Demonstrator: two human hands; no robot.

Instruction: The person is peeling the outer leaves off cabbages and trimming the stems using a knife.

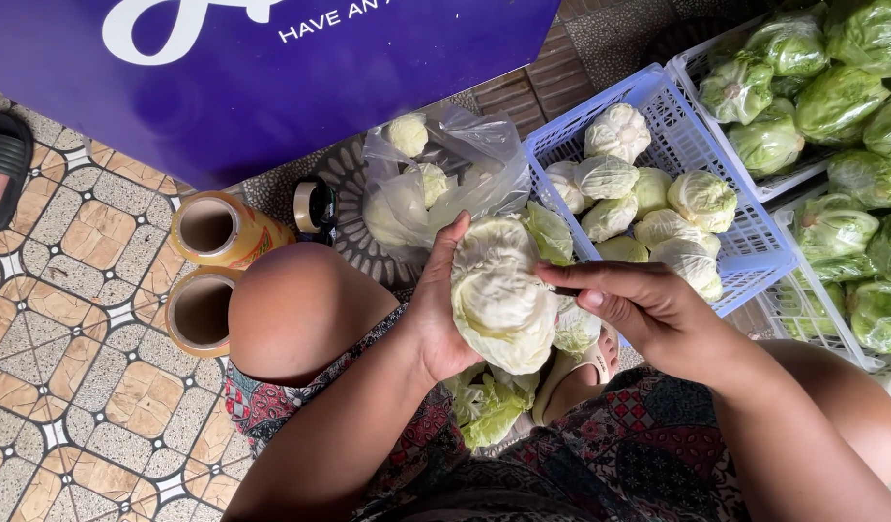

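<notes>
A cabbage (501, 300) sits at the centre of view, between the left hand (434, 314) at 9 o'clock and the right hand (639, 304) at 3 o'clock. Loose leaves (489, 401) lie on the floor (68, 319) beneath it, toward 6 o'clock. A plastic bag (436, 184) holding small cabbages stands at 12 o'clock. At 2 o'clock a basket (692, 145) holds trimmed cabbages (648, 198); beyond it, further toward 2 and 3 o'clock, more crates (803, 309) hold leafy cabbages (822, 97). Two film rolls (208, 271) stand at 9 o'clock, one before the other, with a tape dispenser (315, 206) just beside them at 10 o'clock.
</notes>
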